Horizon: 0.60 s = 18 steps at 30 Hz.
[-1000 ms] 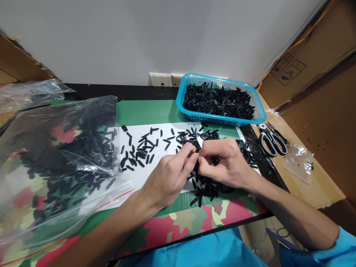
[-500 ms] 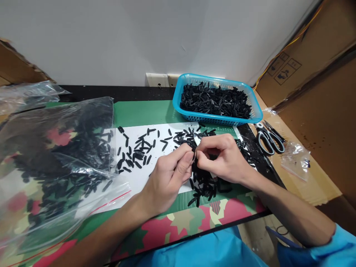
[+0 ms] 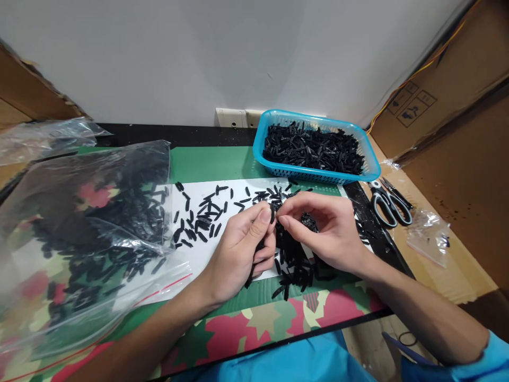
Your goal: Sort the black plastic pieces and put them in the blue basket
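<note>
My left hand (image 3: 242,246) is closed, with a small black strip (image 3: 272,213) pinched upright between thumb and index finger. More black shows under its curled fingers. Close beside it, my right hand (image 3: 324,225) has thumb and index finger brought together at the strip's edge; whatever they hold is too small to make out. Beneath both hands lies a heap of loose black strips (image 3: 294,265), partly hidden by the right hand. Other scattered black strips (image 3: 207,215) rest on a white sheet (image 3: 207,254) to the left.
A blue plastic basket (image 3: 256,151) full of black strips stands at the back. On the left lies a clear zip bag (image 3: 119,212) holding more strips. Scissors (image 3: 389,204) and a small plastic bag (image 3: 429,233) sit on cardboard at right. Cardboard boxes (image 3: 457,143) flank the table.
My hands have opened slightly apart at the fingertips, and the black strip in my left hand now shows. A whitish sliver near my right index finger is no longer visible. The view has shifted slightly.
</note>
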Each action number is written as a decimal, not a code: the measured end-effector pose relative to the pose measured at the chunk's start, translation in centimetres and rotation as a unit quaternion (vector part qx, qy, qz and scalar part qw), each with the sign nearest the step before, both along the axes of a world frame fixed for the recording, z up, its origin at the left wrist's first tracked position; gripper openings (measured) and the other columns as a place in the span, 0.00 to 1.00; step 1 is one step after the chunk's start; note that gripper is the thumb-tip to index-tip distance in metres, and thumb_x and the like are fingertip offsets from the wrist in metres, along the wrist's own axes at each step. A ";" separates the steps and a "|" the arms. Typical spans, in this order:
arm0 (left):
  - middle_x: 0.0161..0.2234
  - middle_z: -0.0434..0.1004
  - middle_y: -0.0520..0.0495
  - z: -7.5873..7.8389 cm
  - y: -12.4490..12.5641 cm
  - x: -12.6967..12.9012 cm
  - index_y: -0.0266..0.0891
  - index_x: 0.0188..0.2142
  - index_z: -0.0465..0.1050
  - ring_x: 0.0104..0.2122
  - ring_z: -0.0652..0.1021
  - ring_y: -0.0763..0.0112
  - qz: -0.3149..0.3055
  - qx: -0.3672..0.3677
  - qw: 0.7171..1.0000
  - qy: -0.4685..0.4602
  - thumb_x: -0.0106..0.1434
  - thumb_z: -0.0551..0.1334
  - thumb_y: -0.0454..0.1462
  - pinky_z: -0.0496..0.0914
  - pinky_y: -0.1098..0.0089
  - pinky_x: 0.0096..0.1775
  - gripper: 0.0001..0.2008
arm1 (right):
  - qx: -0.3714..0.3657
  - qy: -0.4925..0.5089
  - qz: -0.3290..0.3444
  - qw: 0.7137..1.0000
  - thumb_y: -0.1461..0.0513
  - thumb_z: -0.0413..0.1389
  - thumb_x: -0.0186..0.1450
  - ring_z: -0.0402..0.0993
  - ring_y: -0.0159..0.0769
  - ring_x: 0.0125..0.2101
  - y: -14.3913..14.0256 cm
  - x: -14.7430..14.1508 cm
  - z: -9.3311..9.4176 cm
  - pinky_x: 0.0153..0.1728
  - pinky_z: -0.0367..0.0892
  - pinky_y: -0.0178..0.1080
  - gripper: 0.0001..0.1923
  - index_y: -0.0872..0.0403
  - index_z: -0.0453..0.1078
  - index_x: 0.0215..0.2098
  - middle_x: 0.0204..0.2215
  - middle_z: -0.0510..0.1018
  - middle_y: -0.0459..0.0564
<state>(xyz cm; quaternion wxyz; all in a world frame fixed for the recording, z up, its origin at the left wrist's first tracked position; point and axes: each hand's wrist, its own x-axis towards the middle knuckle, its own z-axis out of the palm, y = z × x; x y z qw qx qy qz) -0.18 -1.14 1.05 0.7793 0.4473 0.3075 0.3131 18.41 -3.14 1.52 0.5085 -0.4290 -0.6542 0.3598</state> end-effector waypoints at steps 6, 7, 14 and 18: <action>0.17 0.58 0.62 -0.1 0.1 0.0 0.42 0.33 0.62 0.12 0.60 0.82 -0.002 -0.002 1.000 0.013 0.75 0.58 0.51 0.57 0.83 0.15 0.19 | -0.028 0.038 0.025 0.999 0.65 0.65 0.69 0.78 0.31 0.31 0.2 0.0 -0.3 0.34 0.76 0.33 0.03 0.54 0.80 0.42 0.34 0.84 0.47; 0.17 0.58 0.62 -0.1 0.1 0.0 0.42 0.33 0.62 0.12 0.61 0.82 -0.005 -0.009 1.000 0.014 0.75 0.58 0.51 0.57 0.83 0.14 0.19 | -0.017 0.026 0.019 0.999 0.65 0.65 0.69 0.78 0.31 0.31 0.2 0.0 -0.2 0.34 0.75 0.33 0.02 0.54 0.80 0.41 0.34 0.83 0.47; 0.17 0.55 0.62 0.8 0.5 -0.1 0.43 0.33 0.59 0.11 0.56 0.81 -0.030 -0.102 0.994 -0.024 0.75 0.57 0.50 0.55 0.82 0.11 0.18 | 0.060 -0.094 -0.058 0.992 0.65 0.61 0.71 0.70 0.29 0.25 0.3 0.4 0.4 0.28 0.67 0.34 0.12 0.54 0.74 0.28 0.24 0.76 0.43; 0.17 0.53 0.62 1.2 0.6 -0.3 0.43 0.33 0.60 0.12 0.53 0.81 -0.057 -0.152 0.986 -0.041 0.76 0.55 0.47 0.54 0.83 0.10 0.16 | 0.089 -0.113 -0.063 0.988 0.68 0.60 0.69 0.75 0.32 0.31 0.4 0.6 0.3 0.37 0.73 0.38 0.07 0.54 0.78 0.44 0.38 0.81 0.49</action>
